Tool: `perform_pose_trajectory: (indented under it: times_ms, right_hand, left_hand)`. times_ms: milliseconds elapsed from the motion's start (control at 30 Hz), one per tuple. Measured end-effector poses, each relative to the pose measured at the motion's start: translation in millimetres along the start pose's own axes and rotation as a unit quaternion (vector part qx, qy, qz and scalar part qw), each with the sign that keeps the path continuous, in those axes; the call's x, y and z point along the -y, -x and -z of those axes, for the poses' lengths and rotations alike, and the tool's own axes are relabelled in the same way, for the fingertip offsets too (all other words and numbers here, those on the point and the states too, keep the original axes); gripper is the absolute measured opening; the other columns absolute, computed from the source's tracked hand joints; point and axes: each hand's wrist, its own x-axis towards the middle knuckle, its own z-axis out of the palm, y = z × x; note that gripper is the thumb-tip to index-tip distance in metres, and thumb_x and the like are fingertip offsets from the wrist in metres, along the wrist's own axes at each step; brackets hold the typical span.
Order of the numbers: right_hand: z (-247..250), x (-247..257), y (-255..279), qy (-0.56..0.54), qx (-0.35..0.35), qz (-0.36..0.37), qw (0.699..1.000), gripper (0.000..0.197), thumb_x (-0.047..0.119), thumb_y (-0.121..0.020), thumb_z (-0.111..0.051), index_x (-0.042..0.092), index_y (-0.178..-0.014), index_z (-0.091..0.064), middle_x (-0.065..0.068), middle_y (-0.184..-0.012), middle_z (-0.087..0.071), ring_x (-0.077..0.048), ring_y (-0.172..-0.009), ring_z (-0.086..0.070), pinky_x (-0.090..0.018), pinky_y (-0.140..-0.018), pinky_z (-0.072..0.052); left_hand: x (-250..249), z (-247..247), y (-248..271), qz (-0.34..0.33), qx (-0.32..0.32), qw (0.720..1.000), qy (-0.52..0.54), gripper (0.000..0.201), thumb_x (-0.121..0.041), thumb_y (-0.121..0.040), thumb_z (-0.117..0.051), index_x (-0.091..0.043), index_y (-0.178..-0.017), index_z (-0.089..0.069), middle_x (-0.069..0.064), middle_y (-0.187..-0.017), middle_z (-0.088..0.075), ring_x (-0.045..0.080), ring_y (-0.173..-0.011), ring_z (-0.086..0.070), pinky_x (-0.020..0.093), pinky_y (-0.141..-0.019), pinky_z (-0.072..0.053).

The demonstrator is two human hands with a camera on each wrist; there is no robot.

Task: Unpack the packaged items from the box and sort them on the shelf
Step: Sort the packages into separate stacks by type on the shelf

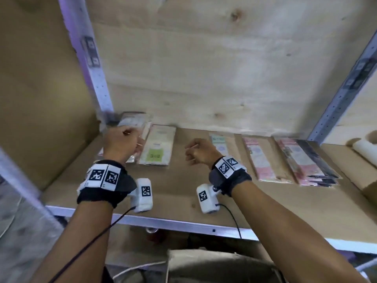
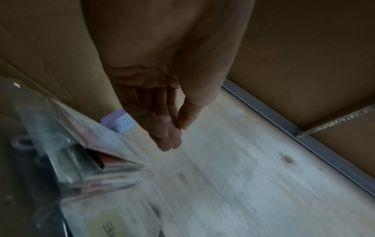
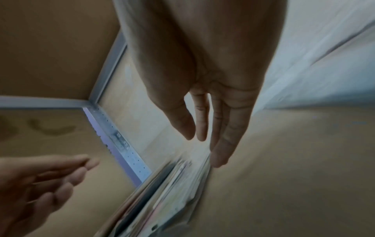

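Several flat clear-wrapped packets lie in a row on the cardboard-lined shelf [image 1: 183, 190]. From left to right there is a blurred stack [image 1: 132, 122] in the back left corner, a green-labelled packet [image 1: 158, 149], a teal-topped packet [image 1: 219, 142], a pink packet [image 1: 263, 160] and a pink and black stack [image 1: 306, 163]. My left hand [image 1: 120, 141] hovers just over the corner stack [image 2: 85, 154] with straight fingers, holding nothing [image 2: 174, 136]. My right hand [image 1: 199, 152] hangs relaxed and empty above the bare shelf between the green and teal packets [image 3: 202, 144]. No box can be made out.
A cardboard side wall [image 1: 40, 99] and a perforated metal upright [image 1: 98, 78] close the left side. Another upright [image 1: 344, 92] stands at the right, with a white roll [image 1: 365, 150] beyond it. A pale wooden panel [image 1: 204, 68] forms the back. The shelf's metal front edge [image 1: 183, 223] runs below my wrists.
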Motion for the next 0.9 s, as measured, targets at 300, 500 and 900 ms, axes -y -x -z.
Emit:
perform_pose_trajectory:
  times_ms: [300, 500, 900]
  right_hand:
    - [-68, 20, -70, 0.196, 0.013, -0.057, 0.979, 0.102, 0.038, -0.064, -0.091, 0.005, -0.141, -0.033, -0.013, -0.133, -0.053, -0.035, -0.122, -0.055, -0.05, -0.096, -0.05]
    - [-49, 14, -72, 0.267, 0.021, -0.05, 0.962, 0.096, 0.041, -0.064, -0.09, 0.011, -0.138, -0.038, -0.011, -0.134, -0.052, -0.036, -0.12, -0.055, -0.048, -0.095, -0.05]
    - [11, 12, -8, 0.153, 0.046, 0.008, 0.987, 0.055, 0.008, -0.088, -0.072, 0.009, -0.137, -0.047, -0.014, -0.085, -0.064, -0.023, -0.064, -0.059, -0.031, -0.06, -0.052]
  left_hand:
    - [5, 22, -6, 0.009, -0.002, 1.0, -0.007, 0.014, -0.019, -0.098, -0.059, -0.011, -0.096, -0.071, 0.01, -0.079, -0.074, 0.02, -0.064, -0.07, 0.021, -0.051, -0.053]
    - [5, 16, -6, -0.002, 0.007, 1.0, -0.025, 0.014, -0.018, -0.095, -0.058, -0.011, -0.089, -0.069, 0.006, -0.072, -0.073, 0.017, -0.054, -0.066, 0.028, -0.06, -0.059]
    - [10, -15, 13, -0.044, 0.141, 0.975, -0.165, 0.037, 0.004, -0.088, -0.053, -0.014, -0.118, -0.068, 0.01, -0.107, -0.073, 0.027, -0.094, -0.067, 0.031, -0.082, -0.057]
